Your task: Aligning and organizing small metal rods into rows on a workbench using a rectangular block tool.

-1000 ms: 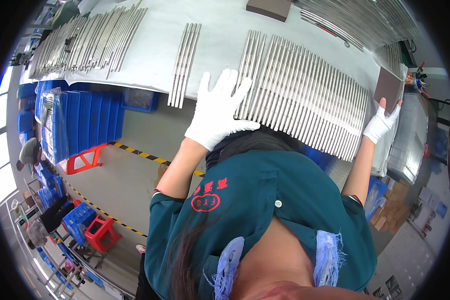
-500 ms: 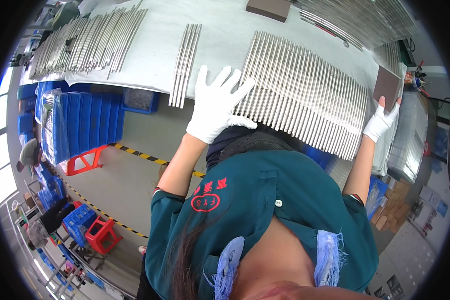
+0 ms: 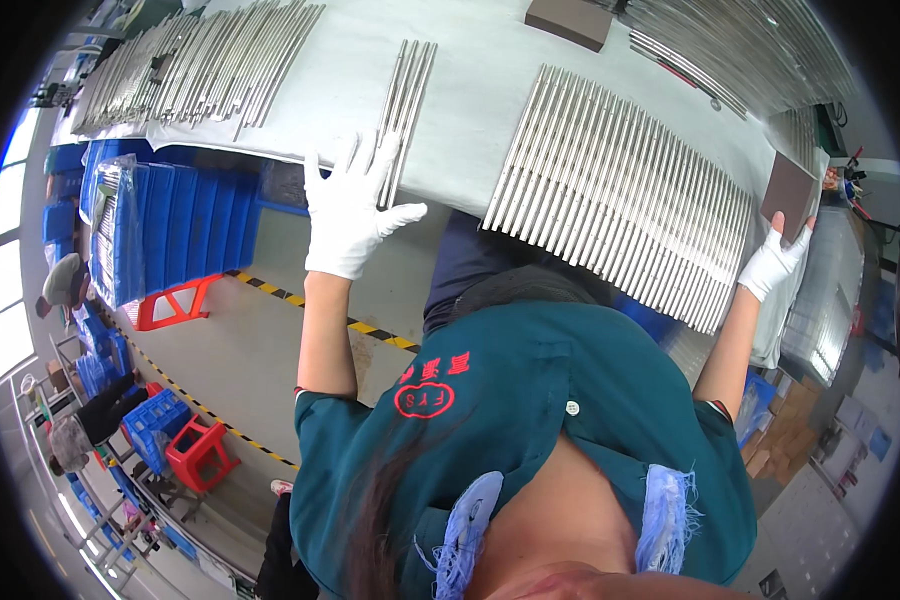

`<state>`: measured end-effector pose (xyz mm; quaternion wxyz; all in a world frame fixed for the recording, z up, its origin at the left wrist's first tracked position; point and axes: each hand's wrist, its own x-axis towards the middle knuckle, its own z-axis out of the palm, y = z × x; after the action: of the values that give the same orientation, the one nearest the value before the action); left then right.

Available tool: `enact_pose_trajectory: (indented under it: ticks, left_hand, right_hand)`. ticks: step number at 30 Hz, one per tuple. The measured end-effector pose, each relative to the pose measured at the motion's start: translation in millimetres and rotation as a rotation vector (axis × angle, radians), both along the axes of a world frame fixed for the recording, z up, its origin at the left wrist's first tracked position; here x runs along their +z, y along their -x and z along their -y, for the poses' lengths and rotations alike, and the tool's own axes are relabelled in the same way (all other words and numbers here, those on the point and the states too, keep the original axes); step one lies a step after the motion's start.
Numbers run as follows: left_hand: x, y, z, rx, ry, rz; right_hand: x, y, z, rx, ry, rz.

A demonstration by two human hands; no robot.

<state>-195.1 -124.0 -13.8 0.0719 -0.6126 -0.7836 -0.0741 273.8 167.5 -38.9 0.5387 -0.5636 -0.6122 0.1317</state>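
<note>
A: ok so what's shown here, going left to right?

B: far left, a loose bunch of rods [image 3: 195, 70] is laid out on the white-covered table [image 3: 475, 120]. next along, the near ends of the small set of rods [image 3: 407, 100] are partly covered by the left hand [image 3: 350, 215], white glove on, fingers spread wide and nothing gripped. the thumb is stuck out to the right; whether the rods are actually being pressed can't be told.

A: and further right?

B: the big row of rods [image 3: 620, 190] is lined up side by side, well apart from the small set. past its right end, the brown block [image 3: 788, 192] is met at its near end by the bare fingertips of the right hand [image 3: 773, 262]. touched, it seems, but gripped or not can't be told.

A: so which step is that?

B: rods being arranged, probably, with the small set being reached for. what's called for next, at a guess: the left fingers brought together around those near ends, evenly, so none get skewed.
</note>
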Motion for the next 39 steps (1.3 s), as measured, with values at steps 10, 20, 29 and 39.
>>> enact_pose_trajectory:
  ticks: [10, 20, 29, 39]
  left_hand:
    - [-0.8, -22.7, -8.9, -0.130, 0.019, 0.070]
    - [-1.1, -18.1, -10.5, -0.144, 0.021, 0.043]
    - [-0.4, -2.4, -3.2, -0.082, 0.030, 0.024]
    - [2.2, -40.9, -18.0, -0.316, 0.004, 0.142]
  right_hand:
    - [-5.3, -4.3, -2.6, 0.031, -0.011, -0.031]
    - [-3.2, -0.9, -2.7, 0.062, -0.026, -0.055]
    - [-1.4, -0.4, -1.2, 0.029, -0.007, -0.034]
    - [-5.6, -6.1, -4.7, 0.041, -0.016, -0.031]
